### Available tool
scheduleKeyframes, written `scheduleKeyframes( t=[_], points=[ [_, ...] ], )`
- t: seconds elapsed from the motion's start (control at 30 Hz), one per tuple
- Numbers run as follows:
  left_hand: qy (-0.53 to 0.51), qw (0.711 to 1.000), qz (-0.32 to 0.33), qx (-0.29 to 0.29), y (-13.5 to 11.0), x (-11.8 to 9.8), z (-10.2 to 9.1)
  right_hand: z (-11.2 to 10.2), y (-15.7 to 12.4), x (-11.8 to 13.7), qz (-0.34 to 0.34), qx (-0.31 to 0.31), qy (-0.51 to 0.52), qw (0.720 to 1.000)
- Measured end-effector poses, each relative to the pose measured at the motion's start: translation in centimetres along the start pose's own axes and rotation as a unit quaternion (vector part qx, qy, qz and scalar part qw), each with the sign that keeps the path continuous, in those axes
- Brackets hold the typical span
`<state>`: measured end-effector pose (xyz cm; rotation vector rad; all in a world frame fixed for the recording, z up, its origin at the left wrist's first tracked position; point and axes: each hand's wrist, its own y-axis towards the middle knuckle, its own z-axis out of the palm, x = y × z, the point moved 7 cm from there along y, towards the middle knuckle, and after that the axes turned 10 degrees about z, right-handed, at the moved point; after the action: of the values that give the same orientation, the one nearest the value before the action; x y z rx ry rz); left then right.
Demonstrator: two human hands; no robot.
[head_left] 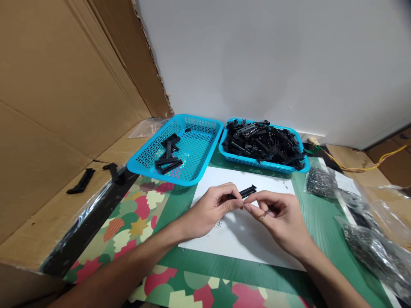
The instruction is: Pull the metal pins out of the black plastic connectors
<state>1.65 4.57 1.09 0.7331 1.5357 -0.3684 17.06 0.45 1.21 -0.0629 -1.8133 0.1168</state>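
My left hand (213, 207) pinches a slim black plastic part (248, 191) above a white sheet (244, 237), its far end pointing up and right. My right hand (276, 218) is closed beside it, fingertips touching the part's near end, with a small thin metal piece (266, 213) held between its fingers. A few tiny metal bits lie on the sheet under my left hand.
Two blue baskets stand at the back: the left basket (199, 126) holds a few black parts, the right basket (303, 164) is heaped with them. Plastic bags of small metal pieces (321, 182) lie at right. Cardboard walls rise on the left, with black parts (81, 182) on the cardboard.
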Motion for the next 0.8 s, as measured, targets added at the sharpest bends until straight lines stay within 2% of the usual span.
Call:
scheduleKeyframes(
  t=[0.07,0.13,0.27,0.37,0.47,0.57,0.8],
  points=[
    [0.024,1.0,0.012,0.003,-0.1,-0.3,-0.1,-0.1,0.0,0.0,-0.001,-0.005,0.001,1.0],
    [0.053,0.998,0.026,0.006,-0.2,-0.4,-0.1,-0.6,-0.2,0.3,-0.024,-0.042,-0.015,0.999],
    [0.07,0.997,0.042,-0.007,-0.5,-0.2,-0.2,-1.3,-1.3,1.7,-0.125,-0.134,-0.099,0.978],
    [0.027,0.997,0.052,-0.042,-0.7,0.3,-0.4,-0.8,-2.1,2.7,-0.204,-0.146,-0.166,0.954],
    [0.008,0.997,0.056,-0.057,-0.9,0.6,-0.4,-0.3,-2.4,3.2,-0.253,-0.143,-0.202,0.935],
    [0.008,0.997,0.052,-0.059,-0.9,0.7,-0.4,-0.2,-2.4,3.3,-0.265,-0.148,-0.21,0.929],
    [-0.01,0.997,0.044,-0.054,-0.6,0.3,-0.2,-0.2,-2.2,3.0,-0.252,-0.134,-0.203,0.937]
  ],
)
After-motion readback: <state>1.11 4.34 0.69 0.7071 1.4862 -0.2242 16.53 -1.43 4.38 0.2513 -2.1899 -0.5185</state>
